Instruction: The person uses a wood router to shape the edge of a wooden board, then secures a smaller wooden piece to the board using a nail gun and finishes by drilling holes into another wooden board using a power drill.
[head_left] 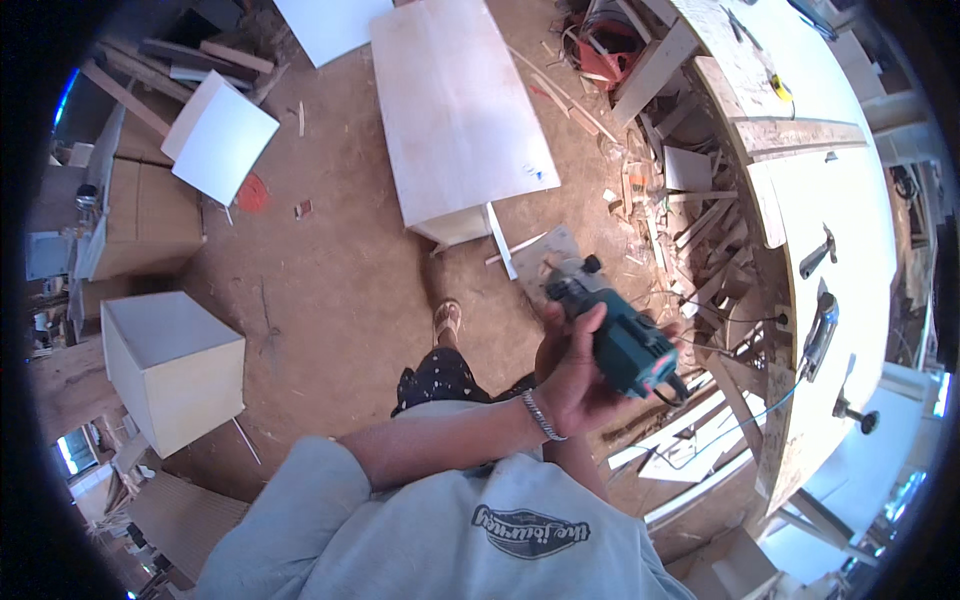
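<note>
My left hand [580, 385], with a chain bracelet at the wrist, is closed round the body of a green and black corded router [625, 345]. Its thumb lies along the near side of the casing. The router is tilted, its black collar and knob toward the upper left, where a flat greyish plate [553, 258] shows. My right hand [550, 352] is mostly hidden behind my left one. Some of its fingers show against the router near the collar, and they look closed on it. The tool is held up in front of me, above the floor.
A long pale cabinet box [460, 100] lies ahead, with white boxes [175, 365] at the left. On the right, a workbench [830, 220] bears a hammer [820, 253] and another corded power tool [820, 335]. Wood offcuts [700, 220] and cables lie beneath and beside it.
</note>
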